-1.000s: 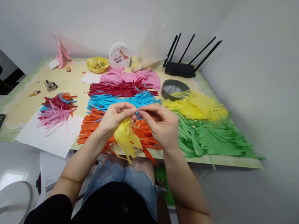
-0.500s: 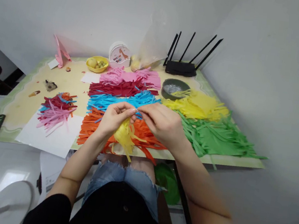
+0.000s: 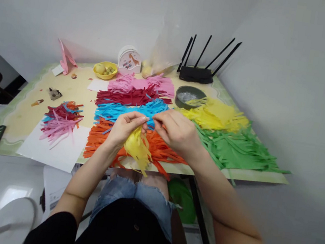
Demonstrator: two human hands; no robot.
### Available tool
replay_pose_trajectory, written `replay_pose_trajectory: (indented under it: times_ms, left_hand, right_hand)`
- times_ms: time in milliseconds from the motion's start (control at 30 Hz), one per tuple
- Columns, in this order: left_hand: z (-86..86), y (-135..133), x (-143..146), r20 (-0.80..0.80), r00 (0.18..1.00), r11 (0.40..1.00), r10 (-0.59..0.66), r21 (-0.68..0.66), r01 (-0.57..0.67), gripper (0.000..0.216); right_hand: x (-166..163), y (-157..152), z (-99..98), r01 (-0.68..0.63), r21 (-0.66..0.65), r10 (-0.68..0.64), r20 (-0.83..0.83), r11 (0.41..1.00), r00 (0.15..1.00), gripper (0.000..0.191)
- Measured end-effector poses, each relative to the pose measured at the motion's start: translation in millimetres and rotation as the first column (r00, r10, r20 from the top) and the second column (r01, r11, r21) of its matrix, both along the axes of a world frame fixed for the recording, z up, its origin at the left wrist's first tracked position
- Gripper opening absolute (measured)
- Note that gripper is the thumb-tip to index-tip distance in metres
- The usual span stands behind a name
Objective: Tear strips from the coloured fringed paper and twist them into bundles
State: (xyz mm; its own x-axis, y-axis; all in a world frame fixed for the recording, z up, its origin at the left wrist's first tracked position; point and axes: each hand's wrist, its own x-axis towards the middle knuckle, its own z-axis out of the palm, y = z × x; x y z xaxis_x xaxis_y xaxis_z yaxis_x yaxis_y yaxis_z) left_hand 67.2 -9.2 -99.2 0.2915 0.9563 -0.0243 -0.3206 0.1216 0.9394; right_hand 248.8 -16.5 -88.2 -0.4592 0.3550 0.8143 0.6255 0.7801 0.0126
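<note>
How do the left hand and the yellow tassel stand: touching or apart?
Touching: the head view shows the yellow tassel pinched in the left hand, hanging below it.

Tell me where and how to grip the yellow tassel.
Pinch the yellow tassel at its narrow top, likely best from the right: the left hand covers its upper left, and the strips below hang loose and spread.

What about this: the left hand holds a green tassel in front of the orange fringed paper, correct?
Not quite: the tassel in the left hand is yellow, not green, as the head view shows. The orange fringed paper does lie behind it.
</note>
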Motion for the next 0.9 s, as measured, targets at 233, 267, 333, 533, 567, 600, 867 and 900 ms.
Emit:
replay_pose_trajectory:
  times_ms: [233,267,333,533,567,600,867,900]
  left_hand:
    - [2.3,0,1,0.007,0.999,0.998,0.048,0.033,-0.048,0.042]
    - [2.2,0,2,0.004,0.999,0.998,0.054,0.043,-0.054,0.041]
    - [2.6,-2,1,-0.009,0.999,0.997,0.044,0.071,-0.043,0.038]
    - [10.4,-10,-1,-0.085,0.993,0.958,0.087,0.281,-0.060,0.029]
    - [11.8,-11,-1,-0.099,0.989,0.945,0.108,0.320,-0.072,0.028]
    - [12.7,-12,-2,-0.117,0.984,0.930,0.131,0.358,-0.081,0.027]
    - [8.2,-19,-1,-0.289,0.869,0.740,0.402,0.662,-0.122,0.014]
    - [8.0,-21,-1,-0.292,0.853,0.712,0.433,0.691,-0.125,0.012]
  right_hand:
    - [-2,-1,-0.4,-0.171,-0.289,0.108,-0.220,0.942,0.969,0.012]
    - [-2,-2,-0.6,-0.204,-0.348,0.110,-0.271,0.915,0.956,0.011]
    - [-3,-3,-1.7,-0.261,-0.439,0.089,-0.375,0.860,0.923,0.009]
    - [-5,-2,-9.0,-0.479,-0.552,-0.013,-0.664,0.682,0.748,0.014]
    - [-6,-2,-9.6,-0.517,-0.553,-0.018,-0.694,0.653,0.720,0.016]
    - [-7,-2,-9.8,-0.553,-0.553,-0.024,-0.720,0.624,0.693,0.018]
    - [-14,-5,-6.5,-0.666,-0.532,-0.073,-0.806,0.523,0.587,0.024]
    - [-15,-5,-6.8,-0.669,-0.524,-0.075,-0.813,0.527,0.578,0.023]
